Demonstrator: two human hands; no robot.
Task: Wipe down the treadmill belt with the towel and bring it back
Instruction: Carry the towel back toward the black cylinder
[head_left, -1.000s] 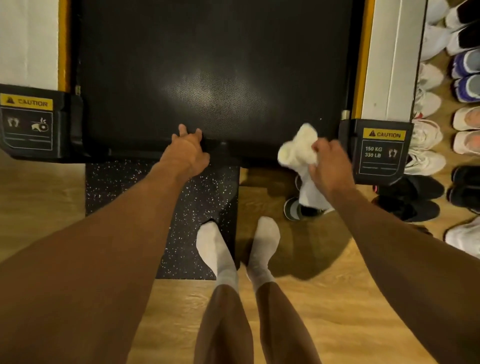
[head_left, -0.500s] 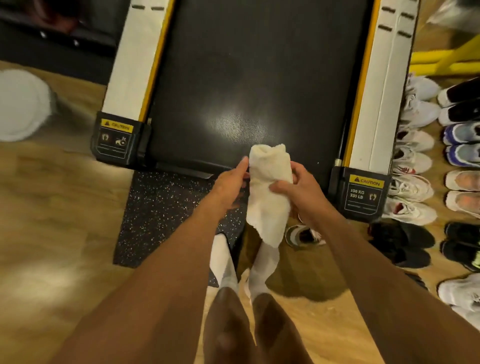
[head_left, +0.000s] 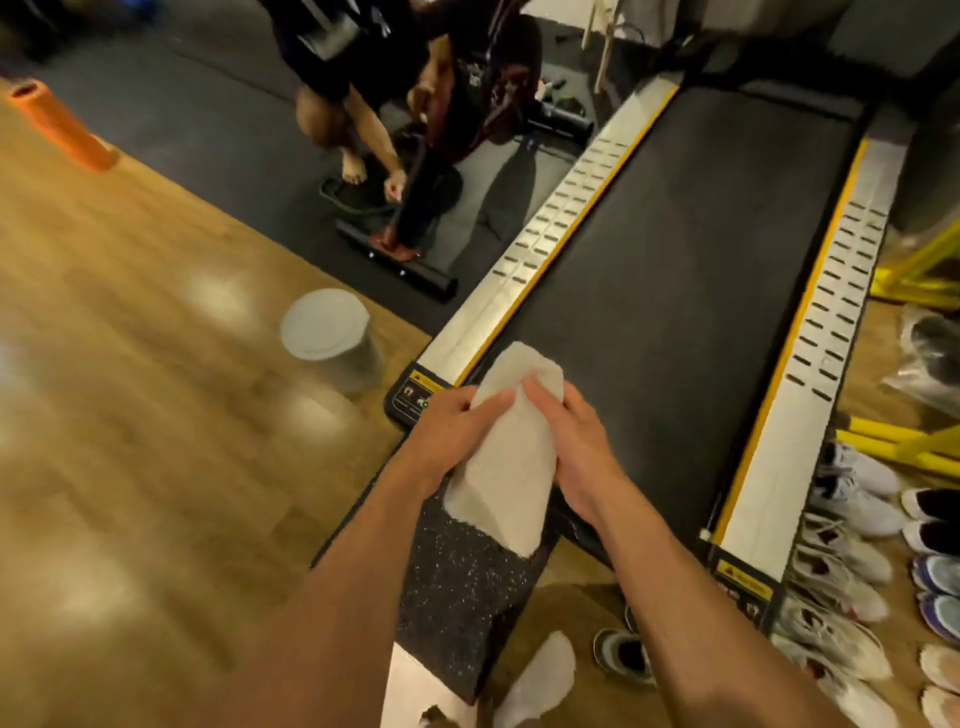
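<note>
The left hand (head_left: 451, 434) and right hand (head_left: 577, 441) each held a curled grip round the folded towel (head_left: 506, 470) above the near end of the belt (head_left: 675, 260), so wiping seemed done and only returning it remained.

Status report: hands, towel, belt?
Left hand, right hand both holding towel, above near end of treadmill belt. Nothing seen on belt.

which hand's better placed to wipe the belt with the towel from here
Right, probably. Both hands grip the towel, but the right hand is on the belt's side, while the left hand sits nearer the left side rail.
</note>
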